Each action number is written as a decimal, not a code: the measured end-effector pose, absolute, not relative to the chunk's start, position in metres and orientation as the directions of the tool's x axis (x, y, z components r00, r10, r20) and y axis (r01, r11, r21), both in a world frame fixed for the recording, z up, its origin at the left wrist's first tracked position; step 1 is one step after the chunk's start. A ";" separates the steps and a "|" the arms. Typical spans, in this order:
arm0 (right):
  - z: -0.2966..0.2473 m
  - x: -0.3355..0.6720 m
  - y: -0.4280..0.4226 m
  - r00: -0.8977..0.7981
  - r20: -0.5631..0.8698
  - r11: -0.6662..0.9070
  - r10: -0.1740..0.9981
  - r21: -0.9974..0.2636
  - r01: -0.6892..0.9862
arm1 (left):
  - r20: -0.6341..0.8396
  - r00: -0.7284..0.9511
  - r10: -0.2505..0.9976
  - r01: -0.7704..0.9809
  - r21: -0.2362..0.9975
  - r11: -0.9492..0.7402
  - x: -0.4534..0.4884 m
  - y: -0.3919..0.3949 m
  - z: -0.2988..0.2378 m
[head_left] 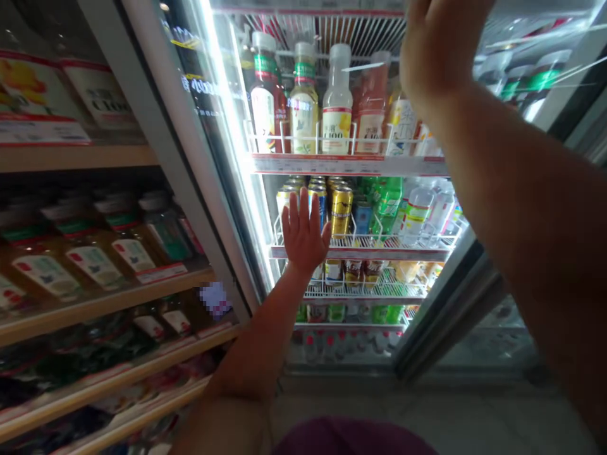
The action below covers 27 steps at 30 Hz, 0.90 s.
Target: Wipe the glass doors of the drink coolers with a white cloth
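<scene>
My left hand (306, 235) reaches forward with its fingers spread, in front of the cans on a lit cooler shelf. Behind it stand a gold can (341, 212) and several other cans; I see nothing in the hand, and whether it touches anything I cannot tell. My right hand (439, 54) is raised at the top right, before the upper shelf. Its fingers run past the top edge of the view, so what they hold or touch is hidden. Near it is a bottle with pink drink (372, 104), beside a clear bottle with a lemon label (337, 104).
Wire-fronted cooler shelves (351, 165) hold bottles and cans, with green bottles (386, 199) right of the cans. A bright light strip (237, 126) edges the cooler's left side. Wooden shelves (109, 297) with rows of bottles stand at left. Glass door panels (502, 316) lie at right.
</scene>
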State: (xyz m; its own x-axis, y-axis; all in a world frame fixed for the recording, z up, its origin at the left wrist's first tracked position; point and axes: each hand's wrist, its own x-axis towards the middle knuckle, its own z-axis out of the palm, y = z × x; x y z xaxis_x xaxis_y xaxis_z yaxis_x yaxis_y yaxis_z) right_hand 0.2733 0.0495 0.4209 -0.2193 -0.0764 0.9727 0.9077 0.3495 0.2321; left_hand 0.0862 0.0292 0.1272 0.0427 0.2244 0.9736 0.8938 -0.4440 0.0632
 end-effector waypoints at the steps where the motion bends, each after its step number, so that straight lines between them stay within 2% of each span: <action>1: 0.416 0.267 0.049 -0.252 0.968 0.368 -0.024 0.243 0.898 | 0.975 0.046 0.218 0.900 0.054 -0.433 0.086 0.030 0.127; 3: 0.405 0.255 0.043 -0.361 0.926 0.462 0.110 0.274 0.844 | 0.980 0.054 0.193 0.918 0.027 -0.395 0.086 0.031 0.127; 5: 0.403 0.246 0.033 -0.478 0.866 0.517 0.149 0.344 0.784 | 0.984 0.065 0.167 0.932 0.000 -0.362 0.085 0.031 0.127; 6: 0.405 0.243 0.028 -0.486 0.856 0.523 0.179 0.336 0.784 | 0.985 0.070 0.158 0.936 -0.010 -0.352 0.085 0.031 0.127; 8: 0.415 0.237 0.022 -0.404 0.875 0.493 0.265 0.237 0.837 | 0.987 0.081 0.142 0.940 -0.028 -0.340 0.086 0.031 0.127; 10: 0.421 0.232 0.022 -0.244 0.907 0.423 0.344 0.082 0.903 | 0.988 0.089 0.129 0.942 -0.041 -0.333 0.085 0.031 0.127; 11: 0.421 0.229 0.024 -0.190 0.920 0.397 0.342 0.042 0.917 | 0.988 0.090 0.125 0.942 -0.044 -0.333 0.085 0.031 0.127; 12: 0.418 0.226 0.028 -0.188 0.933 0.395 0.307 0.055 0.917 | 0.988 0.090 0.123 0.941 -0.044 -0.336 0.085 0.031 0.127; 14: 0.405 0.223 0.034 -0.329 0.923 0.446 0.200 0.213 0.869 | 0.988 0.089 0.124 0.937 -0.041 -0.346 0.085 0.031 0.127; 16: 0.393 0.224 0.038 -0.526 0.842 0.508 0.121 0.403 0.761 | 0.989 0.094 0.116 0.938 -0.049 -0.343 0.085 0.031 0.127; 19: 0.391 0.234 0.036 -0.670 0.730 0.539 0.133 0.514 0.667 | 0.989 0.105 0.100 0.945 -0.067 -0.320 0.085 0.031 0.127; 22: 0.398 0.247 0.034 -0.626 0.765 0.518 0.150 0.479 0.709 | 0.989 0.101 0.111 0.949 -0.063 -0.310 0.085 0.030 0.128; 25: 0.392 0.252 0.037 -0.443 0.888 0.491 0.123 0.334 0.805 | 0.989 0.104 0.107 0.949 -0.066 -0.308 0.086 0.030 0.128; 27: 0.382 0.250 0.038 -0.422 0.896 0.500 0.141 0.303 0.811 | 0.989 0.110 0.097 0.950 -0.076 -0.303 0.085 0.031 0.128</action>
State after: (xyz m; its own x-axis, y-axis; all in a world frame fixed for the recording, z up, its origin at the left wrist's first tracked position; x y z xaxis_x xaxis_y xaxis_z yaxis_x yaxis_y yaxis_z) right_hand 0.2502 0.0378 0.3817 -0.4216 0.1415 0.8957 0.8114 0.4998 0.3030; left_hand 0.0853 0.0305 0.1279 0.1100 0.0972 0.9892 0.9500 -0.3028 -0.0759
